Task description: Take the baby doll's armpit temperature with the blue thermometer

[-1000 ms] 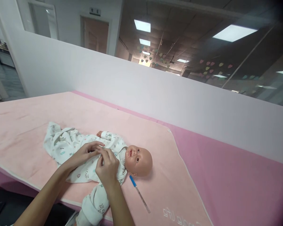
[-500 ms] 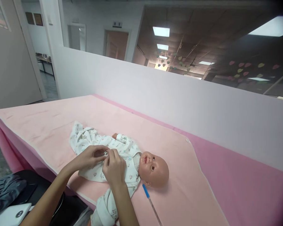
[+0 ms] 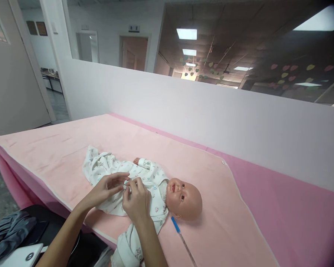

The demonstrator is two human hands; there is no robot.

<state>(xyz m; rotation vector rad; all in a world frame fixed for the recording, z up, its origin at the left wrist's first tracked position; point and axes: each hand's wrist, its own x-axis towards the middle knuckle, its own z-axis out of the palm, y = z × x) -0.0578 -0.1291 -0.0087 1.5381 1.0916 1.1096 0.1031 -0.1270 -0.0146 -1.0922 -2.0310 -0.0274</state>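
A baby doll [image 3: 188, 198] lies on its back, its head to the right, in a white patterned baby outfit [image 3: 158, 207]. Over the front of the outfit are both my hands. My right hand [image 3: 137, 200] pinches the cloth at the front opening, though its fingertips partly cover the spot. Beside it, my left hand [image 3: 110, 188] has thumb and fingers apart, close to a small button [image 3: 125, 182]. Another round button [image 3: 155, 187] shows nearer the doll's neck. One doll sleeve [image 3: 129, 244] reaches toward the table's front edge, partly behind my right forearm.
A thin stick with a blue end [image 3: 175, 224] lies below the doll's head. Under everything is a pale pink mat [image 3: 225, 222] on a pink-covered table [image 3: 295, 207]. A white device [image 3: 22, 256] and dark cloth [image 3: 8, 237] are at lower left. A white wall [image 3: 211, 115] stands behind.
My left thumb and fingers have spread apart and drawn slightly back from the button. My right hand stays pinched at the cloth. The view has shifted a little.
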